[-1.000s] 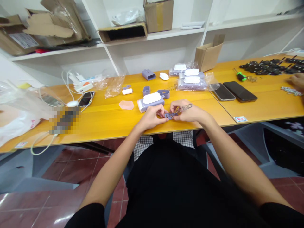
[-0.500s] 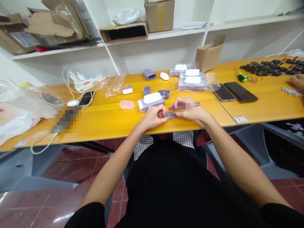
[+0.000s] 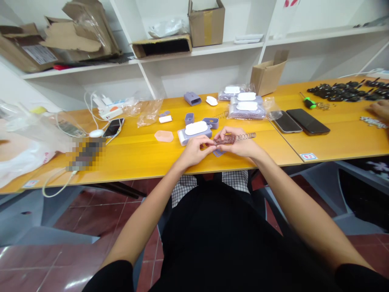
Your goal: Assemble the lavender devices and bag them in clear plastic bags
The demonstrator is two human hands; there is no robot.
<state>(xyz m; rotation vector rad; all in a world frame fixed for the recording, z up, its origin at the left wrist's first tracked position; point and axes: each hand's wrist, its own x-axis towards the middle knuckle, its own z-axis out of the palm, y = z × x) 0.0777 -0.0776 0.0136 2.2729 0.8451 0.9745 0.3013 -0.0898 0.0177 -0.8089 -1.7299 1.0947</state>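
Note:
A long metal coil spring (image 3: 246,137) lies across my right hand (image 3: 235,142), whose fingers are closed around it; one end sticks out to the right over the back of the hand. At the spring's left end, the thumb and fingertips of my left hand (image 3: 198,149) pinch together, close against the right fingertips. Below the fingertips a small flat purple part (image 3: 218,153) shows, mostly covered by the hands. Just behind my left hand lies a purple casing with a white oval top (image 3: 196,128). Two small purple open cups (image 3: 189,118) stand beyond it.
An orange translucent sheet (image 3: 164,136) lies left of the casing. A second spring (image 3: 221,114), bagged purple units (image 3: 246,110) and two dark phones (image 3: 307,121) are behind and right. Another person's hand (image 3: 380,108) is at the far right, near black parts (image 3: 340,90).
My left fingers have left the flat purple part and moved to the spring's left end. My right hand has shifted slightly left, and the flat part now sits lower, under the hands.

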